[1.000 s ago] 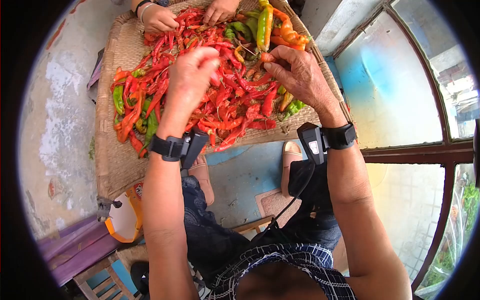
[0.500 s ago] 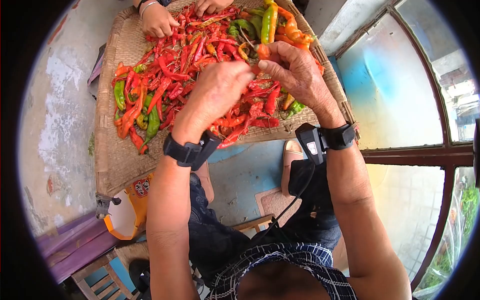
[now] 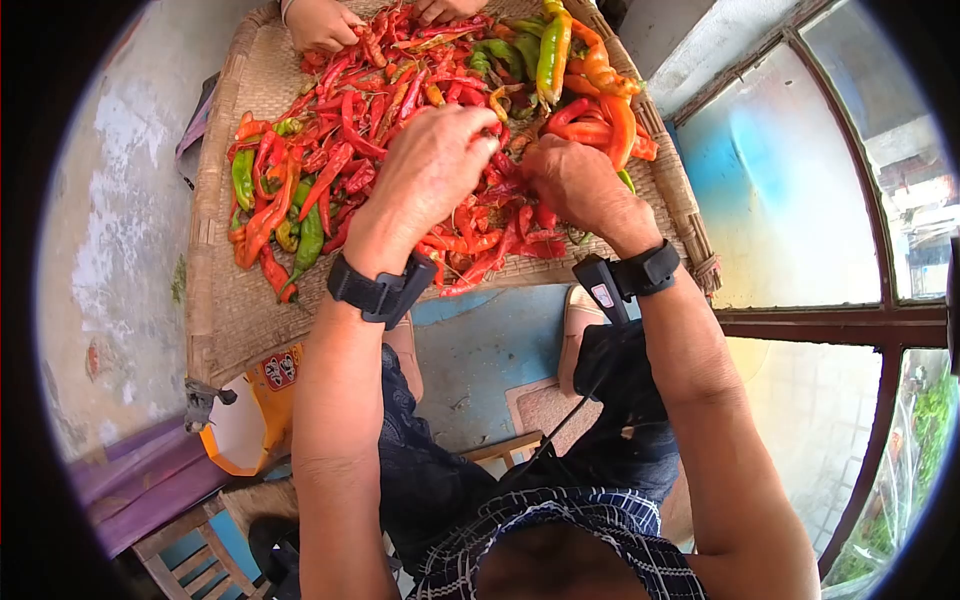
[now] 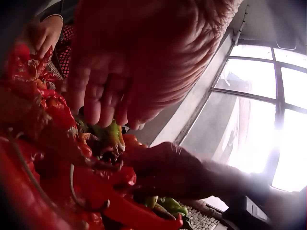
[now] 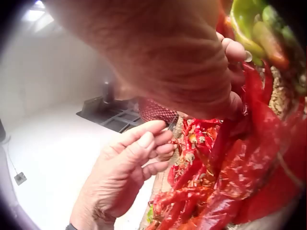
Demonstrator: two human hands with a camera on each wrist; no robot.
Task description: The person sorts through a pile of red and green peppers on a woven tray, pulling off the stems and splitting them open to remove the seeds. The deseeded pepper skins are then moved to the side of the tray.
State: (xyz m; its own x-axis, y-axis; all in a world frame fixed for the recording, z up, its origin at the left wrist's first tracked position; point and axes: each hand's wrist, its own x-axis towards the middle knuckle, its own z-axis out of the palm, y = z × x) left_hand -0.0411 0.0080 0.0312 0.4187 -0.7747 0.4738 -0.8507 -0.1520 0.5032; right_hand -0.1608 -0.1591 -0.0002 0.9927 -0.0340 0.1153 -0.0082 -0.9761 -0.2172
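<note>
A pile of red peppers (image 3: 340, 130) lies spread on a woven tray (image 3: 235, 320). My right hand (image 3: 580, 185) is low over its right part, back up; in the right wrist view its curled fingers pinch a wrinkled red pepper (image 5: 242, 124) among the others. My left hand (image 3: 435, 165) hovers above the middle of the pile. The left wrist view shows its fingers (image 4: 103, 100) hanging loosely with nothing between them. Just beyond my right hand lie larger orange-red peppers (image 3: 620, 130) and a long green-yellow pepper (image 3: 552, 55).
Across the tray, another person's hands (image 3: 320, 25) work at the far edge of the pile. Green peppers (image 3: 310, 235) lie at the left. A framed window (image 3: 790, 190) stands close on the right, a wall (image 3: 110, 200) on the left. An orange-and-white carton (image 3: 240, 430) sits below the tray.
My right hand held an orange-red pepper by its stem end, then left it and lowered to the red ones. My left hand swung rightward, near the right one. The other person's hands shifted slightly.
</note>
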